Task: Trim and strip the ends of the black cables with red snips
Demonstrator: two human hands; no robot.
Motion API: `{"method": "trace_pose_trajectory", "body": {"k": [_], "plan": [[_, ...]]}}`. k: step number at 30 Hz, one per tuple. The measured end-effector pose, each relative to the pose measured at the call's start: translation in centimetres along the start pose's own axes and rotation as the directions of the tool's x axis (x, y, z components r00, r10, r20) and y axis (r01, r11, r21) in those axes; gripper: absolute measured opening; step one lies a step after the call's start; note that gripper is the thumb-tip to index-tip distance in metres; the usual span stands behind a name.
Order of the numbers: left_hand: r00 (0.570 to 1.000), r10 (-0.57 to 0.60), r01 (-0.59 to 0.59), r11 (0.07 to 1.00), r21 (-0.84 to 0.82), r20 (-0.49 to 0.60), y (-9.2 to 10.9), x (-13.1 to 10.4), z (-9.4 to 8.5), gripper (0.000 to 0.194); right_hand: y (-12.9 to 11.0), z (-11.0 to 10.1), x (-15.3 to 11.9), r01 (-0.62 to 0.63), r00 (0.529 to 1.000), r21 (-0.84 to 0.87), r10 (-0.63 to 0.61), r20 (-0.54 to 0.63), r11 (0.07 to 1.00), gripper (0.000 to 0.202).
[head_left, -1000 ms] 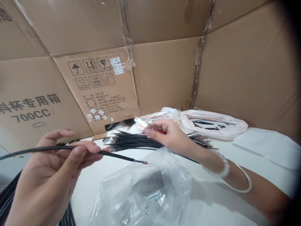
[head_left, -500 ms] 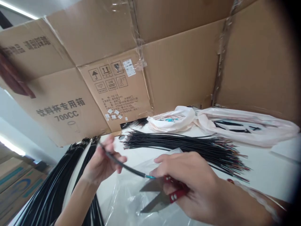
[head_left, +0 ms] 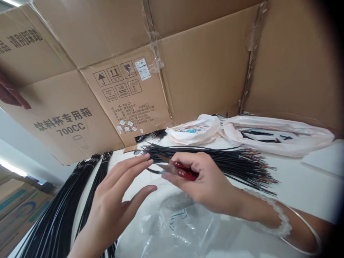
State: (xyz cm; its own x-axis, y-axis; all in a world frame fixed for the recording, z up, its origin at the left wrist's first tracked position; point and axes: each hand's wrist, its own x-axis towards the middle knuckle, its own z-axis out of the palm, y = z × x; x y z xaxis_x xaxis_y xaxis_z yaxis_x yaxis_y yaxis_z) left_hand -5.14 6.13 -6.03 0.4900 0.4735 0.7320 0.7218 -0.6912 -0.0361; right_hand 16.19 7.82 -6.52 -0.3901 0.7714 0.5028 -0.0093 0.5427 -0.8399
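Note:
In the head view, my right hand (head_left: 205, 179) is closed around red-handled snips (head_left: 185, 173), whose pointed blades are apart and face left. A thin black cable (head_left: 153, 171) with a blue-green end runs from beside my right thumb and fingertips toward my left hand; part of it is hidden. My left hand (head_left: 113, 200) is open, fingers stretched and thumb apart, close to the cable and the blade tips. Just behind the snips lies a bundle of black cables (head_left: 228, 161) with stripped, coloured wire ends at the right.
A clear plastic bag (head_left: 172, 222) lies in front on the white table (head_left: 290, 186). Long black cable bundles (head_left: 61, 200) hang at the left. Two white bags, one with blue-tipped pieces (head_left: 209, 134) and one with black pieces (head_left: 303, 147), stand before a cardboard wall (head_left: 201, 79).
My left hand has let go of the cable and opened out. My right hand, with the snips, has moved up and left, and the blades now point farther away from me.

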Motion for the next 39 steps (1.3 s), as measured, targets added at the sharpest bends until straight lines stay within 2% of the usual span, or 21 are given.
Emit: {"method": "trace_pose_trajectory", "body": {"k": [3,6,9,13,17,23,26,31,34,36,38,39], "plan": [[0.998,0.045,-0.042,0.996,-0.080,0.035,0.0,0.4,0.7,0.029,-0.3,0.5,-0.5,-0.007,0.998,0.034,0.005,0.056,0.999,0.029],[0.999,0.006,0.000,0.987,-0.160,0.039,0.2,0.5,0.5,0.021,-0.5,0.6,-0.7,-0.020,0.998,0.056,0.017,0.052,0.998,0.027],[1.000,-0.029,0.031,0.982,-0.188,0.012,0.7,0.4,0.2,0.015,-0.6,0.7,-0.5,-0.062,0.998,0.158,0.055,0.044,0.986,0.024],[0.999,-0.017,0.011,0.986,-0.165,-0.034,1.2,0.2,0.1,0.016,-1.0,0.7,-0.4,-0.125,0.992,0.270,0.112,0.064,0.955,0.020],[0.996,0.010,-0.018,0.995,-0.095,-0.084,1.5,0.1,0.1,0.011,-1.3,0.7,-0.4,-0.167,0.986,0.303,0.152,0.073,0.938,0.013],[0.998,0.021,-0.026,0.995,-0.092,-0.060,1.6,-0.1,0.3,0.008,-1.2,0.5,-0.5,-0.156,0.987,0.226,0.159,0.004,0.962,0.013],[0.999,0.018,-0.021,0.996,-0.083,-0.043,1.4,-0.2,0.3,0.012,-1.2,0.3,-0.5,-0.132,0.991,0.254,0.132,0.019,0.958,0.012],[1.000,-0.001,-0.002,0.995,-0.097,-0.030,1.4,-0.2,0.4,0.008,-1.2,0.3,-0.2,-0.125,0.992,0.327,0.123,0.028,0.937,0.018],[1.000,-0.007,0.005,0.994,-0.105,-0.024,1.5,-0.3,0.3,0.009,-1.1,0.4,0.2,-0.149,0.989,0.418,0.140,0.051,0.896,0.020],[1.000,-0.007,0.004,0.994,-0.110,-0.026,1.5,-0.4,0.2,0.008,-1.0,0.5,0.4,-0.207,0.978,0.508,0.175,0.111,0.836,0.024],[0.999,0.000,-0.005,0.993,-0.119,-0.037,1.6,-0.3,0.1,0.007,-0.9,0.5,0.6,-0.329,0.944,0.621,0.257,0.205,0.712,0.030],[0.999,0.004,-0.009,0.993,-0.121,-0.045,1.6,-0.4,0.0,0.007,-0.8,0.5,0.6,-0.412,0.910,0.666,0.316,0.268,0.621,0.031]]}}
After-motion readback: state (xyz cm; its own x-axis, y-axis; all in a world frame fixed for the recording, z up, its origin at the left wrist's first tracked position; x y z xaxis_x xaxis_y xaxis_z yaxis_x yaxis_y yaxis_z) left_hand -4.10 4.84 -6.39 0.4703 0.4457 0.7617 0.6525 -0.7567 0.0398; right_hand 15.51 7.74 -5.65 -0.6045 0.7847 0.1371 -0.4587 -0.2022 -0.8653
